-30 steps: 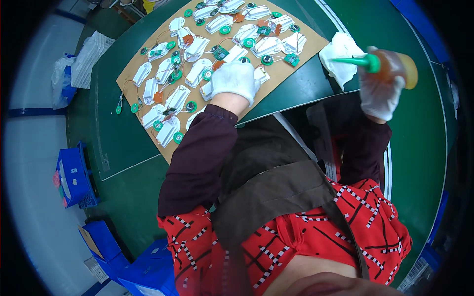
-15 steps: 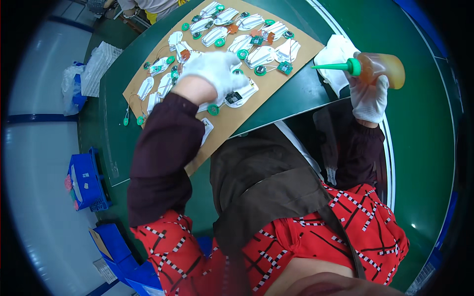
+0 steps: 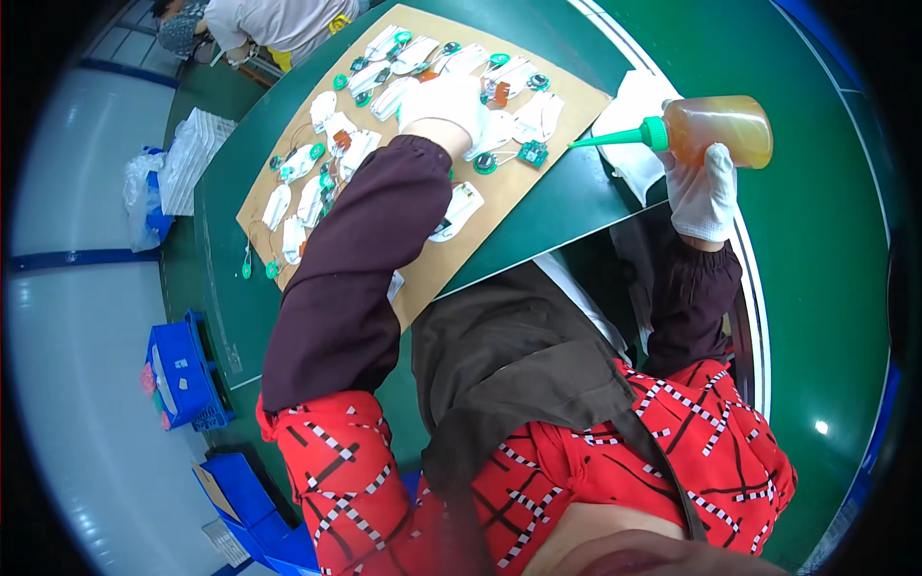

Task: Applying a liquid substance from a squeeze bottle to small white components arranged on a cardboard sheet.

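Observation:
My right hand (image 3: 704, 197), in a white glove, is closed round a clear squeeze bottle (image 3: 720, 125) of amber liquid. The bottle lies sideways in the air, its long green nozzle (image 3: 615, 137) pointing left toward the board's edge. Over a brown board (image 3: 501, 192) reaches my gloved left hand (image 3: 447, 104), among white plastic housings (image 3: 538, 117); its fingers are hidden by glare and the housings behind. Wired to the housings are small green circuit boards (image 3: 533, 154) and round dark-centred green discs (image 3: 486, 163). One housing (image 3: 463, 209) lies beside my left sleeve.
The brown board rests on a green table (image 3: 807, 250). A crumpled white cloth (image 3: 622, 115) lies between board and bottle. To the left are blue bins (image 3: 182, 374) and a stack of white sheets (image 3: 195, 158). Another person (image 3: 274, 24) is at the far left.
My left hand has moved farther out and to the right over the board, uncovering the nearer housing. The bottle in my right hand has shifted slightly left within the picture.

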Tool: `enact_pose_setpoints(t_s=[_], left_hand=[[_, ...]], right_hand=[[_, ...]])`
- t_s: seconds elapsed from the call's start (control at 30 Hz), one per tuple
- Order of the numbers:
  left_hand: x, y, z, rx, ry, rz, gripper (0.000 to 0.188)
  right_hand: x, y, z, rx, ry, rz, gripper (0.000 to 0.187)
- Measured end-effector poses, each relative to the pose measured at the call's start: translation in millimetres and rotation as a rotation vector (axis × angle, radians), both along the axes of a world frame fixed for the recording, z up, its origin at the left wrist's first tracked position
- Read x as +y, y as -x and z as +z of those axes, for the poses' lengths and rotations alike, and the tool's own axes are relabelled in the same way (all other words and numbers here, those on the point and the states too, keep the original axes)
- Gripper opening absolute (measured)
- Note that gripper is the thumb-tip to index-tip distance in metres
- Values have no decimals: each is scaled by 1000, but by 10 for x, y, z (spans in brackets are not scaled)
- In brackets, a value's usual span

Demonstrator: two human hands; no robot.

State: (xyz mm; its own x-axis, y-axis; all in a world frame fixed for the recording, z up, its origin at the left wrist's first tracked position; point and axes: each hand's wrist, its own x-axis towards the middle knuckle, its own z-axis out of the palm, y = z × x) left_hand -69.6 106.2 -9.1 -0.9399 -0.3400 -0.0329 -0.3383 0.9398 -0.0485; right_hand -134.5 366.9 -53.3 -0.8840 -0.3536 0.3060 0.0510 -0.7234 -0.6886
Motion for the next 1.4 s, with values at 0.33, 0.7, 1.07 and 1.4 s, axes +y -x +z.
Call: enact_pose_setpoints(t_s=[0.33, 0.7, 1.07, 1.4], left_hand=[[425, 366, 105, -197, 36, -178, 43], [475, 283, -38, -124, 33, -142, 34], [284, 263, -49, -2, -245, -137, 40], [202, 260, -130, 48, -286, -179, 29]], right_hand=[[129, 99, -70, -11, 7, -123, 45], [154, 164, -161, -45, 61, -137, 45], [68, 135, -188, 14, -7, -181, 39], [-175, 91, -140, 118, -254, -263, 44]])
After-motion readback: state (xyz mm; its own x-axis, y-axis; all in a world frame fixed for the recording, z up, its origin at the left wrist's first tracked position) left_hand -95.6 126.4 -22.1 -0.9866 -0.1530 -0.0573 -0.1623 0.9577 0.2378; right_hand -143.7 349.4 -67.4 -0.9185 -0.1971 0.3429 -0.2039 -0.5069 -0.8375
